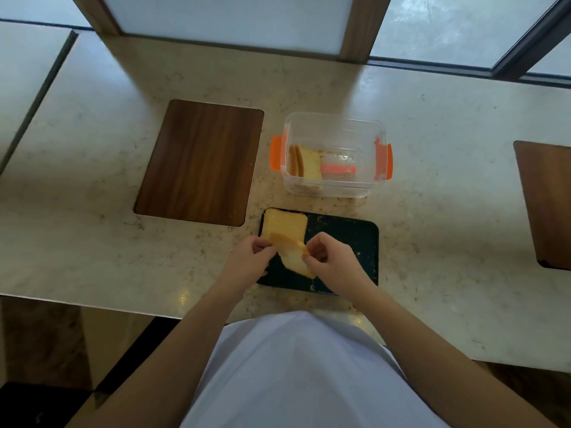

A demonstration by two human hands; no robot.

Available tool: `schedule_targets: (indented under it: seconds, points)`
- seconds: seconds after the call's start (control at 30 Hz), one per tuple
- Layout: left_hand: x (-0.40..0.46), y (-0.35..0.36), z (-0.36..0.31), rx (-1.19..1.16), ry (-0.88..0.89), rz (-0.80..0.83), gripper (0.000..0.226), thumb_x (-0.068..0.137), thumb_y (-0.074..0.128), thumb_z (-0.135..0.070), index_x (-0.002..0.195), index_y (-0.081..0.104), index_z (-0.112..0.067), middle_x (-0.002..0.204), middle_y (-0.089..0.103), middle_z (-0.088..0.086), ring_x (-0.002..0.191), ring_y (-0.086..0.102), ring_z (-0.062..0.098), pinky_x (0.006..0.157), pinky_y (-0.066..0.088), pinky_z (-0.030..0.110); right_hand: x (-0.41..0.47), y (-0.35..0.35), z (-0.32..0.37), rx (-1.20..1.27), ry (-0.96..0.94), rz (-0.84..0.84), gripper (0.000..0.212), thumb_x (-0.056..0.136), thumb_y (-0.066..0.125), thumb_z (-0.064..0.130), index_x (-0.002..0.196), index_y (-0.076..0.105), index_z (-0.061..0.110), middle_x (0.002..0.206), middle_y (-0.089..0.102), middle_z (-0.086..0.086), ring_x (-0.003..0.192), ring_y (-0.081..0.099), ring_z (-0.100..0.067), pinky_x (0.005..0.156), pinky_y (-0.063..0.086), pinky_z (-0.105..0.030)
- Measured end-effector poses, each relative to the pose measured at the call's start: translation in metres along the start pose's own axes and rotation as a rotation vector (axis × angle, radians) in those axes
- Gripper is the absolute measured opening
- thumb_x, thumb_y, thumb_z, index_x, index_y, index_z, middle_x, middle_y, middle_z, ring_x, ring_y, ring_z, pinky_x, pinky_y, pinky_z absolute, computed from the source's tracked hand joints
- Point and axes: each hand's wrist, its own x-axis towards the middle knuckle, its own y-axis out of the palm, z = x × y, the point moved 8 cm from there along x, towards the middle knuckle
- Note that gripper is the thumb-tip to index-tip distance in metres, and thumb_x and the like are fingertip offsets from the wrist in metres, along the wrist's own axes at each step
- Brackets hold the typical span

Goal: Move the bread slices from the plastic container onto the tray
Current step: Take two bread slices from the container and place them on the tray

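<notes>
A clear plastic container [335, 125] with orange clips stands on the counter; a few bread slices [306, 163] lean upright at its left end. Just in front of it is a dark tray [346, 233]. One bread slice [282, 222] lies flat in the tray's far left corner. Over the tray's left half, a second slice [293, 253] is tilted and pinched at its edges by both hands, my left hand [250, 257] on its left side and my right hand [332, 261] on its right side.
A wooden board [200, 162] is set into the pale stone counter [448, 211] left of the container. Another wooden board [547, 205] sits at the right edge of view. Crumbs lie on the tray and around it. The counter's front edge runs near my body.
</notes>
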Motion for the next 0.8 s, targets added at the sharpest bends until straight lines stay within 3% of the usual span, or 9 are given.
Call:
schedule_targets:
  seconds: [0.13,0.27,0.4,0.47,0.57,0.7,0.8]
  points:
    - [0.002,0.013,0.012,-0.406,-0.160,0.107,0.036,0.094,0.064,-0.038,0.116,0.060,-0.009,0.105,0.073,0.018,0.091,0.074,0.030,0.083,0.061,0.044,-0.008,0.009,0.038,-0.391,-0.362,-0.055,0.009,0.091,0.065,0.027,0.098,0.062,0.024,0.091,0.062,0.009,0.078,0.055,-0.009,0.068,0.053,-0.029]
    - [0.005,0.013,0.018,-0.430,-0.133,0.110,0.036,0.092,0.066,-0.014,0.126,0.057,-0.006,0.109,0.071,0.019,0.090,0.074,0.026,0.070,0.060,0.035,-0.013,0.031,0.049,-0.463,-0.508,0.007,0.016,0.087,0.068,0.032,0.094,0.061,0.020,0.095,0.061,0.003,0.082,0.052,-0.014,0.069,0.051,-0.032]
    - [0.007,0.011,0.024,-0.391,-0.152,0.122,0.035,0.091,0.060,-0.005,0.126,0.056,-0.005,0.108,0.070,0.020,0.080,0.071,0.024,0.058,0.056,0.029,-0.001,0.031,0.004,-0.123,-0.064,0.043,0.047,0.078,0.068,0.062,0.112,0.061,0.031,0.108,0.053,0.013,0.097,0.053,-0.005,0.079,0.049,-0.023]
    - [0.008,0.011,0.027,-0.379,-0.161,0.142,0.036,0.092,0.060,-0.004,0.128,0.055,-0.008,0.114,0.068,0.020,0.087,0.070,0.028,0.059,0.056,0.030,0.001,0.023,-0.025,-0.032,0.151,0.000,0.054,0.082,0.068,0.059,0.125,0.058,0.028,0.116,0.054,0.012,0.101,0.056,-0.006,0.082,0.050,-0.023]
    - [0.010,0.015,0.031,-0.348,-0.152,0.190,0.039,0.092,0.061,-0.003,0.130,0.055,-0.012,0.119,0.065,0.020,0.097,0.069,0.034,0.071,0.058,0.037,-0.001,0.026,-0.059,0.117,0.378,0.096,0.054,0.086,0.073,0.043,0.132,0.056,0.021,0.114,0.061,0.011,0.095,0.061,-0.005,0.072,0.051,-0.020]
    - [0.016,0.006,0.031,-0.088,-0.048,0.057,0.043,0.091,0.062,-0.004,0.132,0.058,-0.016,0.112,0.063,0.012,0.097,0.066,0.028,0.078,0.060,0.041,-0.002,0.034,-0.064,0.187,0.389,0.127,0.041,0.088,0.073,0.026,0.128,0.061,0.022,0.107,0.069,0.009,0.092,0.065,-0.005,0.074,0.056,-0.023]
    - [0.016,-0.004,0.023,0.143,0.090,-0.070,0.042,0.091,0.061,-0.006,0.132,0.060,-0.016,0.098,0.061,-0.005,0.090,0.062,0.015,0.062,0.045,0.019,0.000,0.037,-0.058,0.143,0.351,0.105,0.044,0.090,0.069,0.020,0.133,0.060,0.020,0.109,0.066,0.011,0.097,0.064,-0.007,0.079,0.054,-0.024]
